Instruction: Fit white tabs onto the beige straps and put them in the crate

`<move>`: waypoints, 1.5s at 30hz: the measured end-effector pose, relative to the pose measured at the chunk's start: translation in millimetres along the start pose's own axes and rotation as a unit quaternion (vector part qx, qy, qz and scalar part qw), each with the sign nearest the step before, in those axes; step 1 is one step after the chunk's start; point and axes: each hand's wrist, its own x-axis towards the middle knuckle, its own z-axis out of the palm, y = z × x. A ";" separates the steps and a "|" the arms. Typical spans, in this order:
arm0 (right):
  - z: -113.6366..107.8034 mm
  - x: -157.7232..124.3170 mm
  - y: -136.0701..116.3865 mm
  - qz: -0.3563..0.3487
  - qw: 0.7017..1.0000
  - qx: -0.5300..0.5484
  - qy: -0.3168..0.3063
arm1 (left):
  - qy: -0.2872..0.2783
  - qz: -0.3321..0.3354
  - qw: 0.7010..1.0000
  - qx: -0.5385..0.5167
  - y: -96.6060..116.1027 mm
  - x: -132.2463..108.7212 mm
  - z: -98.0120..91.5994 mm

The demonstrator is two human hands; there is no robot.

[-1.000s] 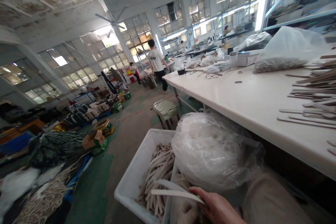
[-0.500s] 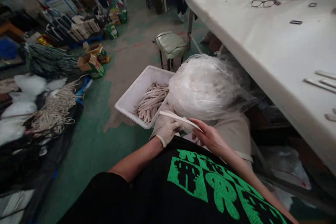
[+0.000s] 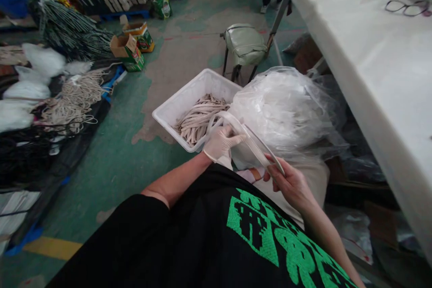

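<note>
From my remote seat I saw the gloved left hand [image 3: 221, 144] lying fairly flat, its fingers stretched along a looped pale strap [image 3: 259, 150], though I could not tell whether it gripped the strap or only steadied it. The bare right hand [image 3: 290, 186] was narrowly closed, pinching the strap's far end. The strap hung between the hands at the person's lap, with a white plastic crate [image 3: 189, 92] of similar pale strips [image 3: 202, 117] at 11 o'clock and a bulging clear plastic bag [image 3: 283, 112] of white material pressed against the crate at 12 o'clock. I judged a slip the main risk: if that narrow pinch loosened, the smooth strap could spring free and drop to the green-painted floor [image 3: 111, 180] at 9 o'clock (one glove and one bare hand seemed a poor match for even grip). The loop could also snag on the loose bag film if it swung upward, and a careless left forearm [image 3: 175, 180] could nudge the crate and shift the strips inside.
</note>
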 end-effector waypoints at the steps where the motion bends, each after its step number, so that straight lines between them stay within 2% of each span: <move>1: 2.2 2.5 -0.9 0.003 1.000 0.009 -0.014 | 0.008 0.015 1.000 -0.019 8.4 7.3 -5.0; 3: 7.2 7.5 -1.4 0.009 0.999 0.027 -0.034 | 0.030 0.031 0.998 -0.051 23.7 17.5 -14.3; 6: 11.4 11.9 -0.2 0.017 0.998 0.051 -0.033 | 0.083 0.056 0.993 -0.067 40.0 17.4 -23.8; 9: 9.5 9.8 2.6 0.023 0.998 0.063 0.002 | 0.136 0.062 0.987 -0.066 40.1 6.5 -24.5; 11: 6.5 4.9 6.6 0.034 0.998 0.055 0.022 | 0.150 0.039 0.986 -0.064 28.1 0.5 -21.1; 13: 3.4 -2.0 12.3 0.055 0.997 0.042 0.031 | 0.134 0.001 0.987 -0.083 8.8 -2.6 -17.5; 15: 0.4 -10.1 18.4 0.080 0.996 0.031 0.033 | 0.114 -0.065 0.983 -0.132 -12.9 -4.7 -15.1; 19: -7.3 -28.8 23.0 0.102 0.995 0.021 0.014 | 0.116 -0.232 0.936 -0.236 -48.6 -11.9 -12.6; 21: -13.8 -40.4 19.3 0.113 0.993 0.015 0.001 | 0.114 -0.272 0.920 -0.257 -59.9 -16.4 -11.3; 25: -30.6 -66.4 7.0 0.156 0.988 0.008 -0.018 | 0.076 -0.283 0.918 -0.269 -70.2 -22.4 -8.5; 28: -37.4 -75.4 2.5 0.148 0.989 0.012 -0.011 | 0.042 -0.280 0.919 -0.274 -69.0 -25.9 -4.8; 31: -31.6 -65.1 5.4 0.115 0.993 0.013 -0.004 | -0.007 -0.288 0.916 -0.279 -63.4 -31.6 2.5; 39: 10.0 -13.8 12.3 0.082 0.994 0.062 0.022 | -0.107 -0.322 0.910 -0.238 -59.4 -45.3 24.8; 43: 17.4 -10.7 12.5 0.015 0.997 0.079 0.011 | -0.167 -0.344 0.896 -0.224 -59.1 -47.8 32.1; 45: 14.3 -15.2 16.1 -0.017 0.997 0.076 0.004 | -0.172 -0.352 0.891 -0.231 -53.3 -47.6 32.0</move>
